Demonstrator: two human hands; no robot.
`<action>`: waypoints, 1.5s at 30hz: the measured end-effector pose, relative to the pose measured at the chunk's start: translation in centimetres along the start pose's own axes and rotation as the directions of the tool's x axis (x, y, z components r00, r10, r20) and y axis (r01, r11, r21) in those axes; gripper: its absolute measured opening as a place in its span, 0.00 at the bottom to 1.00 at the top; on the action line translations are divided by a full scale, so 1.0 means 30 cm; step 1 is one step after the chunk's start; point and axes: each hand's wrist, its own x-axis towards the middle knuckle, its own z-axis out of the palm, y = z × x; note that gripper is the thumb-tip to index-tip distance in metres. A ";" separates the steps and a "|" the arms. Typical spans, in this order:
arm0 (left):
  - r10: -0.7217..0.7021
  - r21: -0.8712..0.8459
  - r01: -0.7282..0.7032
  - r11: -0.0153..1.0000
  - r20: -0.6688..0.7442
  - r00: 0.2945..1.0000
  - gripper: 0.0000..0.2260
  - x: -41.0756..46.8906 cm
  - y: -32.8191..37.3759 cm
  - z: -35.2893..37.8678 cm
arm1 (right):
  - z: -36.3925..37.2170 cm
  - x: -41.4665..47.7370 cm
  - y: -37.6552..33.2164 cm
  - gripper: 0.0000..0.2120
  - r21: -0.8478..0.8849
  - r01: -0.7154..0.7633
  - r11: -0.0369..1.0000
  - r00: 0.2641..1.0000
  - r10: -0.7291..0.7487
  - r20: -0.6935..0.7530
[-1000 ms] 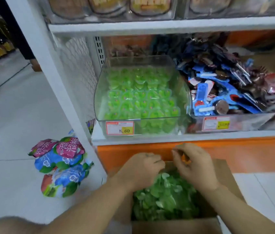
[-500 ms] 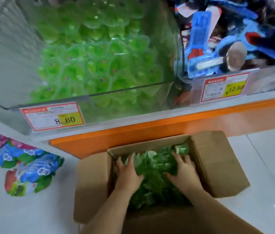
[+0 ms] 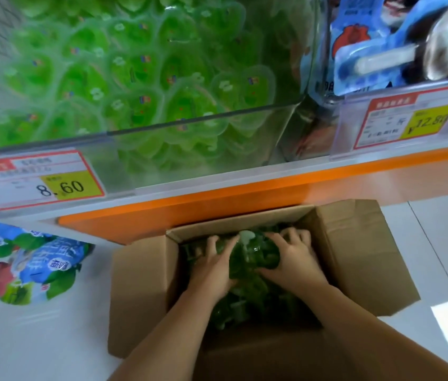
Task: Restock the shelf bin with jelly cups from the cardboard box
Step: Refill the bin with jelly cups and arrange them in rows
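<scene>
While loose, jelly cups (image 3: 244, 295) prob. light, slick; L hand (image 3: 211, 266) fingers flat on them, R hand (image 3: 295, 261) fingers curled round some; scoop underneath.

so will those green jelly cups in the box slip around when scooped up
Probably. The jelly cups lie loose and jumbled in the cardboard box, so a handful will likely shift and spill between the left hand and right hand. Their glossy plastic looks slippery. Small beside the hands, so probably light each.
</scene>
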 end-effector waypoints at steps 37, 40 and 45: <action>0.050 -0.212 -0.047 0.976 0.010 0.999 0.29 0.001 -0.003 -0.060 | 0.049 -0.003 -0.003 0.20 0.153 0.131 0.980 0.988 -0.141 0.057; 0.078 -0.229 -0.082 0.970 -0.027 0.997 0.28 -0.035 0.013 -0.099 | 0.012 -0.031 -0.012 0.21 0.140 0.160 0.977 0.986 -0.165 0.026; 0.146 -0.214 -0.155 0.964 -0.059 0.988 0.30 -0.128 0.055 -0.183 | -0.100 -0.113 -0.059 0.21 0.138 0.232 0.963 0.973 -0.228 -0.044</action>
